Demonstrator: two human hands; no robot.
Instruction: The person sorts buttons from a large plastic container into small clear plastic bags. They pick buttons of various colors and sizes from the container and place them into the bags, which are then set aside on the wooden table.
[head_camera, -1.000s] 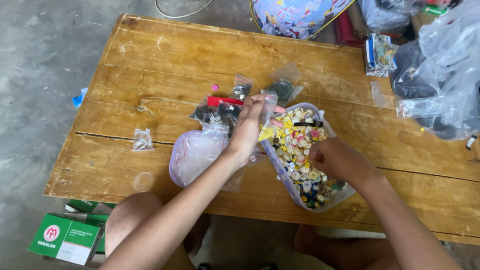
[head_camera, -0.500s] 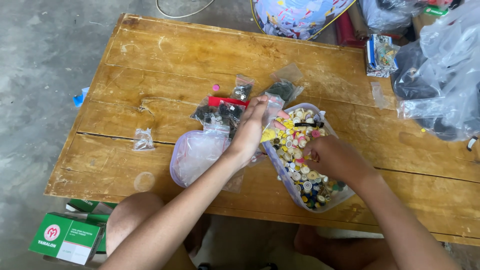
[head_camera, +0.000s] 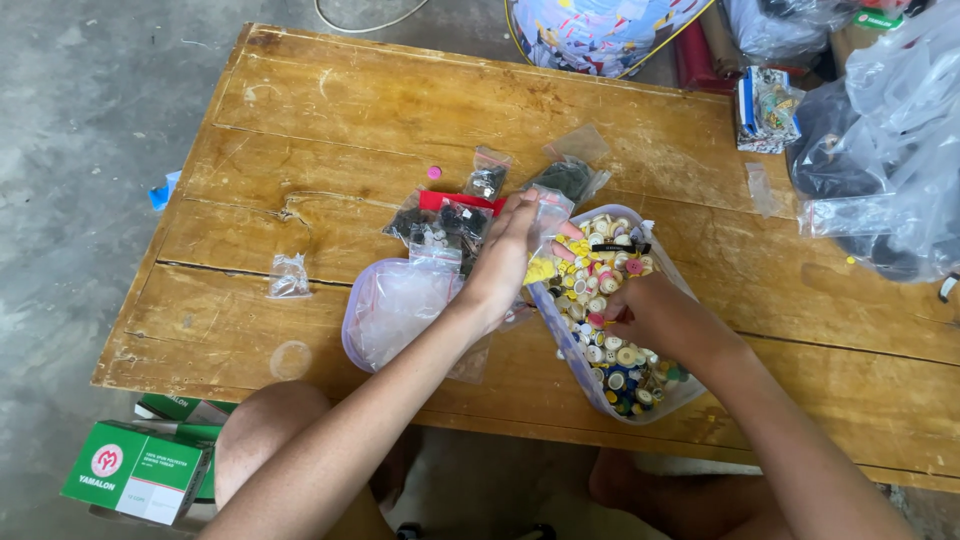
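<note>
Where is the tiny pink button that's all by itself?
In the head view, the lone pink button lies on the wooden table, left of centre, just left of a small clear bag of dark bits and beyond the left hand.

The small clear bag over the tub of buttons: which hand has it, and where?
The left hand pinches the small clear bag near its top edge. The right hand rests among the buttons; any grip there is hidden.

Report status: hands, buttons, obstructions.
Left hand holds small clear bag. Right hand in button tub. Filled bags beside; nothing blocking.
</note>
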